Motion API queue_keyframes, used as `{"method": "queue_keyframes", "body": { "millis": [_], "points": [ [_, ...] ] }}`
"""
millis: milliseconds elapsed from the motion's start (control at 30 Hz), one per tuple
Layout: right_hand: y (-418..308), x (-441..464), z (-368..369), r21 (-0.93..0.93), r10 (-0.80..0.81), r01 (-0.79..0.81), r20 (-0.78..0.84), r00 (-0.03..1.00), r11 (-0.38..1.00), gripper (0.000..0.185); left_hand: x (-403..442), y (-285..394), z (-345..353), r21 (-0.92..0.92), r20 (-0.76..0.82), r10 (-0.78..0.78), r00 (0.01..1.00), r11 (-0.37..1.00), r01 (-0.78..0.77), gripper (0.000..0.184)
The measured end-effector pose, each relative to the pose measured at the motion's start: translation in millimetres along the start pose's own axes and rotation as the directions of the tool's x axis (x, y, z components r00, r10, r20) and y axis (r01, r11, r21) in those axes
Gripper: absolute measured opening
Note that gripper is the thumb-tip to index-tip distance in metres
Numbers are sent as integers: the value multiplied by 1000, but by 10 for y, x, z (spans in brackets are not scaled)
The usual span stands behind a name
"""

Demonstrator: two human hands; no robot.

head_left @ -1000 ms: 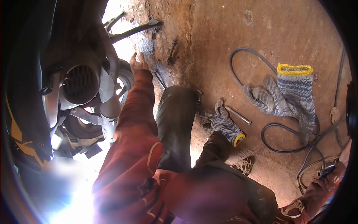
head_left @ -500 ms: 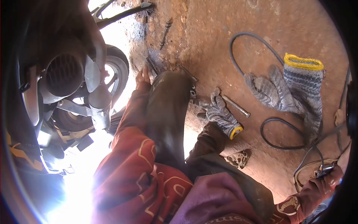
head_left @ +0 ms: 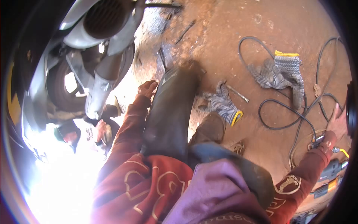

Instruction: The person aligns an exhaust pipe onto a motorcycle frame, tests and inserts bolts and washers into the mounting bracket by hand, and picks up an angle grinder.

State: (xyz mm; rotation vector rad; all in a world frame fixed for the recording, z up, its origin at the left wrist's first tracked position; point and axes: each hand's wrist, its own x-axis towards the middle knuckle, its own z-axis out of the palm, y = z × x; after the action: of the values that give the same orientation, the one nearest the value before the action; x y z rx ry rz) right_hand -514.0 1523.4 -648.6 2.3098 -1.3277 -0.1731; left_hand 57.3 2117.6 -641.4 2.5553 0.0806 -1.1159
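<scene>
Beside my bent left knee, my left hand (head_left: pixel 148 89) has its fingers loosely bent, and I see nothing in it. Far to the right, my right hand (head_left: pixel 338 121) reaches out with fingers extended, near the black cable (head_left: pixel 323 110) at the edge of view; part of it is cut off by the dark border. Two grey knitted gloves lie on the ground: one glove with a yellow cuff (head_left: pixel 287 69) at upper right, another glove (head_left: pixel 223 104) by my shoe. A metal rod like a long bolt (head_left: pixel 238 94) rests beside the second glove.
A motorcycle with a silver exhaust (head_left: pixel 106 76) and a wheel (head_left: pixel 61 84) stands at left. Below it, a person's hand (head_left: pixel 100 130) shows beside strong glare. Dark tools (head_left: pixel 330 170) lie at lower right. A thin dark rod (head_left: pixel 185 31) lies on the brown ground.
My view has shifted, and the motorcycle shows further right. My right hand has moved up and forward with its fingers extended. My left hand's fingers now point more to the right.
</scene>
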Motion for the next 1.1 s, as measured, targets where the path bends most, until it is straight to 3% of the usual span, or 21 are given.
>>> {"method": "queue_keyframes", "body": {
  "millis": [33, 167, 233, 267, 333, 433, 500, 567, 600, 633, 700, 733, 767, 800, 833, 867, 900, 933, 1033, 1100],
  "points": [
    [33, 82, -52, 4, -97, 98, -90, 991, 995, 58, -185, 2, -29, -52, 56, -7, 998, 999, 10, 49],
    [-207, 39, -149, -27, -75, 72, -118, 990, 997, 56, -670, -162, -264, -342, 162, 56, 985, 940, 3, 49],
    [-257, 51, -251, -79, 27, -27, 4, 1000, 997, 58, -829, -256, -372, -484, 195, 95, 976, 875, 11, 49],
    [-268, 50, -298, -113, 16, -18, -19, 1000, 993, 58, -894, -303, -417, -549, 205, 119, 972, 836, 13, 49],
    [-381, 17, -340, 104, 25, -10, -145, 989, 995, 59, -1040, -435, -495, -661, 202, 161, 966, 750, 13, 50],
    [-400, 21, -333, 51, 54, -49, -100, 993, 997, 59, -1200, -680, -552, -783, 181, 213, 960, 622, 10, 50],
    [-310, 68, -198, 39, 33, -27, -152, 988, 999, 60, -1281, -857, -546, -848, 153, 264, 952, 530, -10, 50],
    [-99, 236, 32, 32, -54, 56, -39, 998, 998, 61, -1379, -1059, -509, -900, 123, 300, 946, 436, -21, 51],
    [2, 373, 107, 120, -74, 70, 34, 997, 990, 54, -1457, -1161, -493, -918, 115, 306, 945, 395, -16, 51],
    [-101, 416, -178, 112, -100, 97, 25, 995, 989, 54, -1516, -1250, -493, -938, 103, 312, 944, 348, -12, 51],
    [-691, 564, -1199, -75, -197, 242, 380, 904, 967, 45, -1641, -1425, -511, -966, 65, 345, 936, 259, -28, 52],
    [-860, 646, -1214, 24, -282, 283, 200, 938, 959, 32, -1691, -1509, -517, -977, 45, 360, 932, 212, -34, 52],
    [-1103, 713, -1078, 324, -308, 253, 132, 942, 912, 28, -1746, -1590, -530, -985, 22, 374, 927, 166, -44, 52],
    [-1327, 793, -1019, 595, -333, 229, 69, 940, 771, 25, -1808, -1678, -537, -991, 5, 382, 924, 123, -46, 53],
    [-1783, 669, -1339, 847, -461, 196, 64, 885, 494, 23, -1866, -1760, -569, -995, -15, 392, 920, 87, -53, 53],
    [-2169, 488, -1692, 975, -625, 66, 83, 777, 212, 24, -1929, -1843, -617, -997, -37, 404, 914, 51, -63, 53],
    [-2544, 143, -2516, 983, -745, -144, 178, 642, 111, 22, -1980, -1903, -683, -997, -58, 420, 906, 22, -74, 54],
    [-2770, -89, -2915, 952, -843, -307, 161, 513, -6, 23, -2026, -1970, -767, -996, -81, 445, 892, -5, -88, 54],
    [-3162, -382, -3449, 991, -984, -127, -9, 178, -32, 22, -2125, -2120, -1235, -987, -148, 535, 832, -31, -156, 55],
    [-3283, -382, -3660, 1000, -983, -9, -2, 183, -4, 22, -2228, -2059, -1682, -966, -184, 597, 780, 35, -255, 56]
  ]
}}
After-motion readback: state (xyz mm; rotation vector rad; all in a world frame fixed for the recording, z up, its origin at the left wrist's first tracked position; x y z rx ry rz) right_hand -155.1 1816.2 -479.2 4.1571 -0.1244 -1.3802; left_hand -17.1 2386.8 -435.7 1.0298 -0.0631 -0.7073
